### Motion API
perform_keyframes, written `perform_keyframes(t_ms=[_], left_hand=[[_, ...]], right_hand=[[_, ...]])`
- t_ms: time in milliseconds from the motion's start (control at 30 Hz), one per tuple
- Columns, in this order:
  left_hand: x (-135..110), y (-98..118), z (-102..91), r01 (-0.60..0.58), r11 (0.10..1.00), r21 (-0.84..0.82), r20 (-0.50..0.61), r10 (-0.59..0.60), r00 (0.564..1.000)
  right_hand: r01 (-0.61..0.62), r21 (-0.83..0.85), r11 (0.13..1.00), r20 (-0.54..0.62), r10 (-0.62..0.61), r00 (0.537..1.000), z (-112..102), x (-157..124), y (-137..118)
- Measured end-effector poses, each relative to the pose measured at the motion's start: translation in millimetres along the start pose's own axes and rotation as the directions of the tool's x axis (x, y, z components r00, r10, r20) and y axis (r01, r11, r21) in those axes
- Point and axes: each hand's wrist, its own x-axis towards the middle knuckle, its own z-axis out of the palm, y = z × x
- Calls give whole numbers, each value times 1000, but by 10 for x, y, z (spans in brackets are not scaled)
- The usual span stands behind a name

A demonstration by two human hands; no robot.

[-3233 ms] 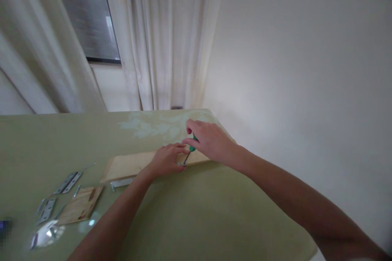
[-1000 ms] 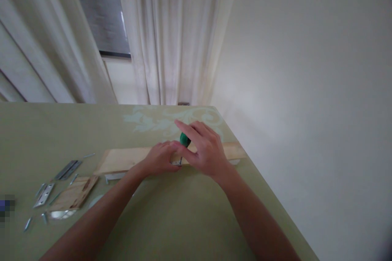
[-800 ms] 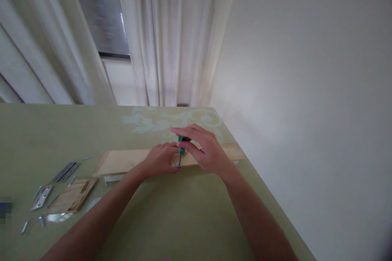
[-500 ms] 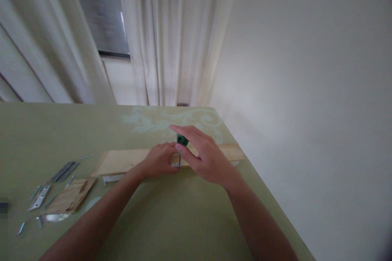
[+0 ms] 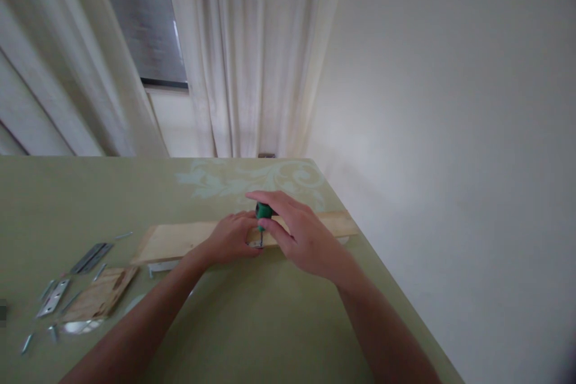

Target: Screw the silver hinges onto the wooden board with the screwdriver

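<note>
A long pale wooden board lies across the table. My left hand grips it near its middle, thumb along the near edge and fingers over the top. By that thumb a small metal plate rests on the board. My right hand holds a screwdriver by its green handle, between thumb and fingers. The shaft points down, its tip at the metal plate; whether a screw sits under it is too small to tell.
On the left lie a short wooden piece, a grey hinge, a silver hinge leaf with holes and several loose screws. The table's right edge runs along a white wall. Curtains hang behind the table.
The view has shifted slightly. My right hand's fingers sit a little differently around the screwdriver handle, which shows more of its green side. The left hand stays on the board.
</note>
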Motion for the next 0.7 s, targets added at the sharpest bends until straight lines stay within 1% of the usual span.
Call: perform_keyframes(t_ms=[67, 133, 200, 267, 367, 467, 600, 633, 700], left_hand=[[3, -2, -6, -10, 1000, -5, 2, 10, 1000], [5, 3, -18, -6, 1000, -12, 6, 6, 1000], [3, 17, -32, -3, 1000, -18, 13, 3, 1000], [-2, 35, -43, 2, 1000, -20, 19, -1, 1000], [-8, 50, -39, 16, 1000, -23, 14, -15, 1000], [-7, 34, -16, 13, 1000, -28, 0, -13, 1000], [-6, 3, 14, 3, 1000, -25, -9, -3, 1000], [-8, 2, 16, 1, 1000, -25, -8, -1, 1000], [-16, 6, 12, 4, 1000, -24, -6, -5, 1000]], right_hand=[[-15, 61, 998, -32, 17, 999, -37, 6, 39], [-64, 114, 991, -85, 74, 994, -41, 15, 87], [-110, 131, 985, -121, 126, 985, -20, 20, 113], [-127, 100, 987, -161, 142, 977, 14, 16, 108], [-133, 17, 991, -228, 134, 964, 72, -1, 75], [-146, -68, 987, -263, 123, 957, 122, -17, 48], [-175, -170, 970, -264, 126, 956, 136, -21, 18], [-158, -174, 972, -239, 114, 964, 118, -21, 11], [-72, -123, 990, -135, 55, 989, 42, -25, -1]])
